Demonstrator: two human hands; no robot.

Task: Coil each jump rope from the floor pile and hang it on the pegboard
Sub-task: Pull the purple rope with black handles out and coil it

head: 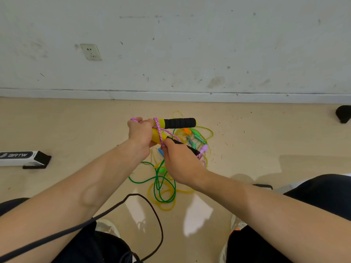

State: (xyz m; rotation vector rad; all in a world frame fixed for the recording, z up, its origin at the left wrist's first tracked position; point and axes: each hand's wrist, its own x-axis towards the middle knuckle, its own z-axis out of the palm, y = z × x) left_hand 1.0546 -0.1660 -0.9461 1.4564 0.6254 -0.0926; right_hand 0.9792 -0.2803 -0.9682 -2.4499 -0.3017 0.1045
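While the left grip (140, 134) clasps both yellow handles (179, 123), the right grip (180, 160) pinches pink cord (167, 131), half hiding one handle.

1. A single head camera, worn by the person, faces forward and steeply down.
2. Wide-angle framing: both forearms enter from the bottom corners, close to the lens.
3. Frame centre: the left hand (139, 132) and right hand (180, 164) meet on the pink jump rope (160, 132).
4. Farther field: the floor (266, 139) fills the middle band, and the wall (190, 44) fills the upper third.
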